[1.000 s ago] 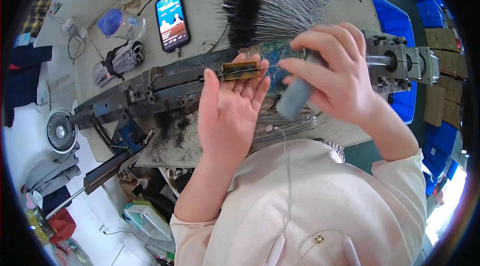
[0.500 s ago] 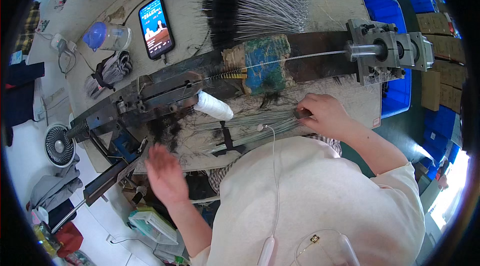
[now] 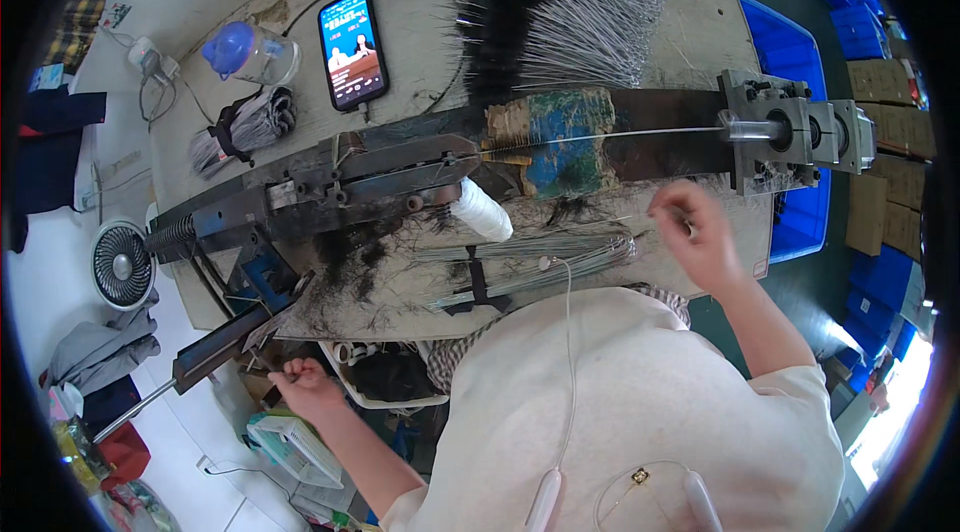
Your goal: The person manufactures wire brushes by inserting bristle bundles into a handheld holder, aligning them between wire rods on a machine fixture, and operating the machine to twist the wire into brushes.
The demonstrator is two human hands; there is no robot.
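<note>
My right hand [image 3: 697,232] is raised over the right part of the bench, finger and thumb pinched on what looks like a thin metal wire pointing left. Below and left of it lies a bundle of bent wires [image 3: 590,254] with a black tie [image 3: 477,275]. Down at the left, off the bench edge, my left hand [image 3: 308,388] has its fingers curled together near a dark lever bar [image 3: 222,342]; whatever they may hold is too small to make out. A wire [image 3: 650,134] runs taut from the chuck [image 3: 755,129] to the machine's jaw [image 3: 450,150], with short dark bristles near the jaw.
A white thread spool [image 3: 482,210] juts from the machine. Finished wire brushes [image 3: 590,12] lie piled at the back. A phone [image 3: 353,50], a lidded jar [image 3: 262,57] and a tied bristle bundle [image 3: 245,132] stand left. A blue bin [image 3: 800,222] is beyond the right edge.
My right hand has lifted away from the wire bundle, up and to the right. My left hand has moved down off the bench edge, its fingers now curled. The view has shifted slightly.
</note>
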